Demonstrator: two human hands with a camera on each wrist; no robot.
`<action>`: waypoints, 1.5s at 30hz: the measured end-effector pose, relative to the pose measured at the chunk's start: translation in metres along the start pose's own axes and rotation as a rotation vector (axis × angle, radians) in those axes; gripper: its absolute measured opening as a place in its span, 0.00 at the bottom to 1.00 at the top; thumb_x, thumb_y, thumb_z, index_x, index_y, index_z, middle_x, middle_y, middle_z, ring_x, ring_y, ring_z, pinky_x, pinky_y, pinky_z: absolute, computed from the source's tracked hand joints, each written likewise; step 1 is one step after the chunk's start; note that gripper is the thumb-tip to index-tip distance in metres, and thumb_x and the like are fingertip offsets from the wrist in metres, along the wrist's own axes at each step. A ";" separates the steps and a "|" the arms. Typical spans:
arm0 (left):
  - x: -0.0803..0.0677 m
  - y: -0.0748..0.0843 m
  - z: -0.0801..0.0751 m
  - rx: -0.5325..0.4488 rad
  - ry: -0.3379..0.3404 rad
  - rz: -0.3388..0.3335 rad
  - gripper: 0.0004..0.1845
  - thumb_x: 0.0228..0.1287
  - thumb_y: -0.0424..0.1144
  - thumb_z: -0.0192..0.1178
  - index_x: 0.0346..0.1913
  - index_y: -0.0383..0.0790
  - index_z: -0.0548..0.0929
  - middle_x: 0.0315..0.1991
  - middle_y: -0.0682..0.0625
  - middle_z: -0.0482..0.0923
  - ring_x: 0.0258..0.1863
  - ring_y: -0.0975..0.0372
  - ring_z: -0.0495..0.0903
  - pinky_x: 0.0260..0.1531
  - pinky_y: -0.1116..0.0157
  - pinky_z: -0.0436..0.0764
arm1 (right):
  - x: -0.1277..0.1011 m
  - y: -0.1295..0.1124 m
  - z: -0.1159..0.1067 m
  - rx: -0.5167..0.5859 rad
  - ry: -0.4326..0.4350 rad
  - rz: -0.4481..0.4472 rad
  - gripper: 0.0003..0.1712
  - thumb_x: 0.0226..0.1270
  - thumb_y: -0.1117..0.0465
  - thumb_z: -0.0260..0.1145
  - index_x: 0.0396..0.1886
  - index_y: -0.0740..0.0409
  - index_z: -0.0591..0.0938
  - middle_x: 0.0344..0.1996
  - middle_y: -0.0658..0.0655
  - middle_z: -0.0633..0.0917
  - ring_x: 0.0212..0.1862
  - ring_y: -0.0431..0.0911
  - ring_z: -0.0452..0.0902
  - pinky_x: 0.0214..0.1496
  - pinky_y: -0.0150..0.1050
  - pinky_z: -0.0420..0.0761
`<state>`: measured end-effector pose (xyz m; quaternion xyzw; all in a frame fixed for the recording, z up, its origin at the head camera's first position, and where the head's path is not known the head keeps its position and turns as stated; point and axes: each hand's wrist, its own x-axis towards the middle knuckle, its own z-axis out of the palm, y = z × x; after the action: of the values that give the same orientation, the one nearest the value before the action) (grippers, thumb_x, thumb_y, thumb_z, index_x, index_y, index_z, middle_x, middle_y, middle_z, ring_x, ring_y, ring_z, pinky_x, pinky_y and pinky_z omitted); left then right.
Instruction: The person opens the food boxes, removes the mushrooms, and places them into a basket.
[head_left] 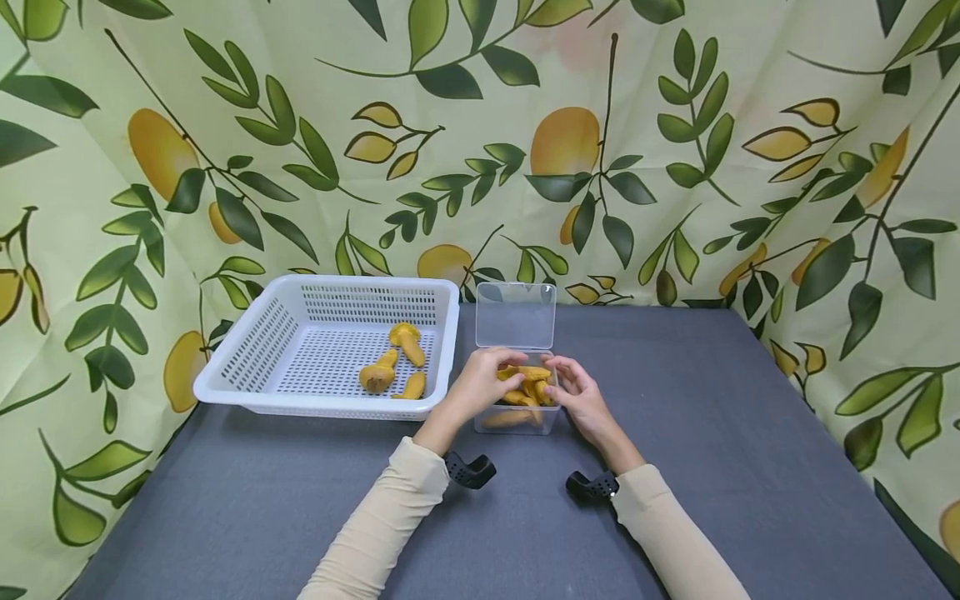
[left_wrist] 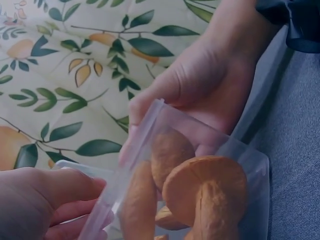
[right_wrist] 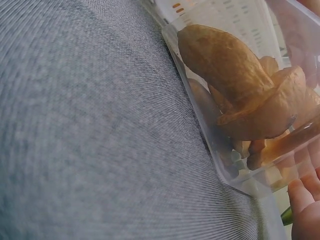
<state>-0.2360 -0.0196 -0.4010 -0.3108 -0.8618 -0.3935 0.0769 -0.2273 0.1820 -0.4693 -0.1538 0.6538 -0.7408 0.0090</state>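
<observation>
A clear plastic box filled with yellow-brown mushrooms stands on the table, its clear lid raised at the back. My left hand reaches over the left side, fingers bent above the mushrooms; whether it pinches one is not clear. At the right side is my right hand, thumb and fingers spread around the rim. In the left wrist view, a large-capped mushroom shows inside the box, with the right hand against the far wall. The right wrist view shows a thick-stemmed mushroom through the plastic.
To the left stands a white perforated basket holding a few loose mushrooms, close beside the box. A dark grey cloth covers the table. Behind it hangs a leaf-and-fruit patterned curtain. Black bands are on both wrists.
</observation>
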 end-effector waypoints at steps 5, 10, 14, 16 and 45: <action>0.004 -0.001 0.005 0.003 0.003 -0.012 0.14 0.60 0.30 0.64 0.48 0.30 0.83 0.48 0.38 0.85 0.48 0.51 0.85 0.51 0.59 0.85 | 0.001 -0.002 0.000 0.003 -0.014 0.002 0.21 0.64 0.69 0.63 0.56 0.61 0.70 0.58 0.38 0.75 0.67 0.34 0.62 0.63 0.19 0.72; 0.007 -0.003 0.010 0.016 0.006 -0.012 0.14 0.59 0.30 0.65 0.48 0.31 0.83 0.47 0.40 0.85 0.47 0.52 0.85 0.50 0.60 0.85 | 0.001 -0.002 0.000 0.017 -0.024 -0.008 0.20 0.63 0.69 0.63 0.55 0.58 0.71 0.58 0.39 0.75 0.66 0.32 0.63 0.63 0.19 0.72; 0.008 -0.003 0.010 0.001 0.002 -0.015 0.14 0.59 0.29 0.65 0.48 0.30 0.83 0.47 0.39 0.85 0.47 0.52 0.85 0.51 0.59 0.85 | 0.001 -0.001 0.000 0.032 -0.029 -0.027 0.20 0.63 0.71 0.62 0.54 0.58 0.71 0.57 0.37 0.76 0.64 0.28 0.65 0.62 0.19 0.73; 0.009 -0.003 0.009 -0.009 -0.006 -0.021 0.14 0.59 0.29 0.65 0.49 0.30 0.83 0.47 0.38 0.85 0.48 0.51 0.85 0.51 0.58 0.85 | 0.001 0.000 0.000 0.038 -0.029 -0.032 0.20 0.63 0.72 0.61 0.54 0.57 0.72 0.57 0.37 0.77 0.64 0.27 0.66 0.61 0.19 0.73; 0.007 -0.003 0.019 0.175 -0.009 -0.074 0.12 0.61 0.34 0.65 0.47 0.37 0.86 0.46 0.45 0.87 0.44 0.58 0.85 0.45 0.65 0.85 | -0.001 0.001 -0.001 0.031 -0.010 0.020 0.28 0.64 0.66 0.65 0.61 0.65 0.67 0.58 0.37 0.75 0.64 0.31 0.63 0.60 0.20 0.74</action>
<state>-0.2413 -0.0032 -0.4129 -0.2726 -0.9041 -0.3178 0.0856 -0.2266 0.1830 -0.4709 -0.1505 0.6439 -0.7498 0.0221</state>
